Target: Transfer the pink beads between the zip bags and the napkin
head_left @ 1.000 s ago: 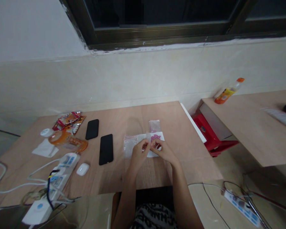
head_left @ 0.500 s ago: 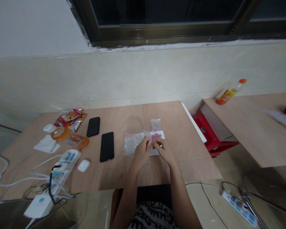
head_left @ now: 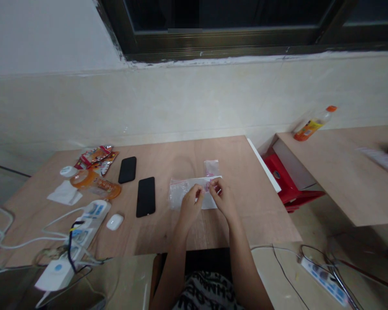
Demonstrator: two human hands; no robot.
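Two clear bags lie on the desk (head_left: pixel 261 224). The large bag (head_left: pixel 177 196) has a red line at its upper edge and is beside the left hand; I see nothing inside. The small bag (head_left: pixel 211 165), behind the right hand, shows some pink at its lower end. The pink beads (head_left: pixel 208 186) are very small and round-looking; they are on one white paper (head_left: pixel 209 203), between the hands and partly hidden, so I cannot count them. The left hand (head_left: pixel 192 200) and the right hand (head_left: pixel 220 196) are just above the paper, fingers bent, thumbs near the fingertips. Whether either one grips something, I cannot tell. Two phones (head_left: pixel 145 196), one white case (head_left: pixel 114 221) and one orange bottle (head_left: pixel 97 184) with white cap are at left.
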